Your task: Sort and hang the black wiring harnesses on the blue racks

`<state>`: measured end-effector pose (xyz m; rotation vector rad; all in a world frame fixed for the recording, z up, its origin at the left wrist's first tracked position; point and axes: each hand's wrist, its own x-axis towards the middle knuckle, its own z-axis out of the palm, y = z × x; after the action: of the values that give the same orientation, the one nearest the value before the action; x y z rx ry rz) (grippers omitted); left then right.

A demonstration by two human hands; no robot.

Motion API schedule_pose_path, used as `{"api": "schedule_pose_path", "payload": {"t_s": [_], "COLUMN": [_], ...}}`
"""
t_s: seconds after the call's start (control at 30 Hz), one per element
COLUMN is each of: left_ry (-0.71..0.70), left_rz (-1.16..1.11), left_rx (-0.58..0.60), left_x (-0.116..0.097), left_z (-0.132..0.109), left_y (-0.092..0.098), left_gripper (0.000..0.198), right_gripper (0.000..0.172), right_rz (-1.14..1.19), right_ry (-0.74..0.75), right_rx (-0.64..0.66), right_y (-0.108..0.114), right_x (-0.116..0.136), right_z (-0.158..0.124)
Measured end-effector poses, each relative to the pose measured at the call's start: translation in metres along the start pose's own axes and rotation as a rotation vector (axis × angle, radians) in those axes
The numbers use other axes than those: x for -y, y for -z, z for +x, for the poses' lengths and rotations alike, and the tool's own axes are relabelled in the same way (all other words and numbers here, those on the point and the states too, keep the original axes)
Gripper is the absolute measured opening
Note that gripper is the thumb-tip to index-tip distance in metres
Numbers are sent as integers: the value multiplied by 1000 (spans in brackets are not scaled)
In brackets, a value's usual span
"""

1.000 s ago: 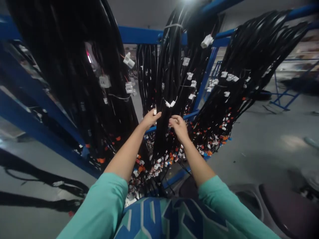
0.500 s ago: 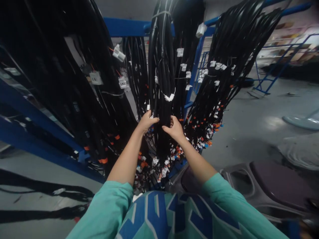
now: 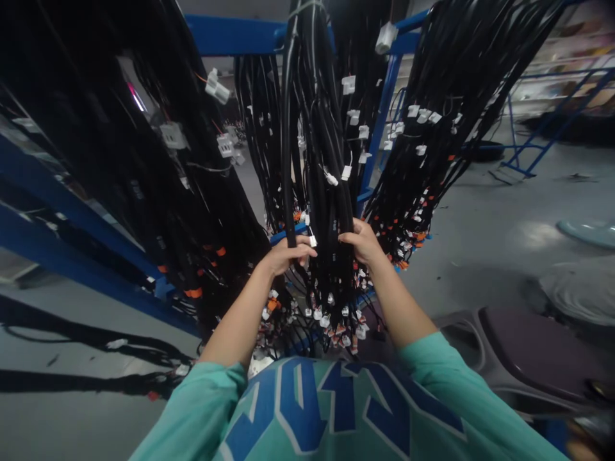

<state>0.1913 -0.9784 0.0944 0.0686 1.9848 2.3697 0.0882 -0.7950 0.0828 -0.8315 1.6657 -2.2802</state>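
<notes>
A thick bundle of black wire harnesses [image 3: 329, 211] hangs in front of me, with white connectors along it and several more at its lower ends. My left hand [image 3: 288, 255] is closed around a black strand [image 3: 287, 186] at the bundle's left side, its thumb pointing inward. A small white connector [image 3: 312, 241] lies by those fingertips. On the right edge, my right hand [image 3: 364, 241] grips the same bundle, thumb in front and the other fingers mostly hidden behind.
Blue rack bars [image 3: 230, 35] carry the harnesses. Large black bundles hang at left [image 3: 144, 160] and right [image 3: 432, 115], with orange and white connectors. A dark stool [image 3: 538, 346] stands at lower right. More black harnesses [image 3: 86, 381] stretch across at lower left.
My hands have moved apart and slightly lower. The middle bundle is spread wider, with a strand separated at its left, and its lower connectors hang more visibly.
</notes>
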Motion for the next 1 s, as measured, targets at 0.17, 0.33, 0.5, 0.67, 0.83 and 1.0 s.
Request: {"api": "schedule_pose_path", "payload": {"t_s": [0.17, 0.33, 0.5, 0.67, 0.83, 1.0], "left_ry": [-103, -99, 16, 53, 68, 67], "left_rz": [90, 87, -98, -196, -181, -145], "left_rx": [-221, -250, -139, -30, 74, 86], "left_x": [6, 5, 8, 12, 7, 5], "left_z": [18, 19, 1, -9, -7, -4], "left_y": [-17, -16, -8, 2, 5, -3], "left_gripper": [43, 33, 38, 49, 44, 39], "right_gripper": [20, 21, 22, 24, 22, 26], "right_rz": [32, 106, 110, 101, 56, 57], "right_ry": [-32, -88, -126, -86, -71, -114], "right_rx": [13, 38, 129, 183, 168, 155], "right_y": [0, 3, 11, 15, 17, 13], "right_x": [3, 3, 6, 13, 14, 15], "right_z": [1, 3, 2, 0, 1, -1]}}
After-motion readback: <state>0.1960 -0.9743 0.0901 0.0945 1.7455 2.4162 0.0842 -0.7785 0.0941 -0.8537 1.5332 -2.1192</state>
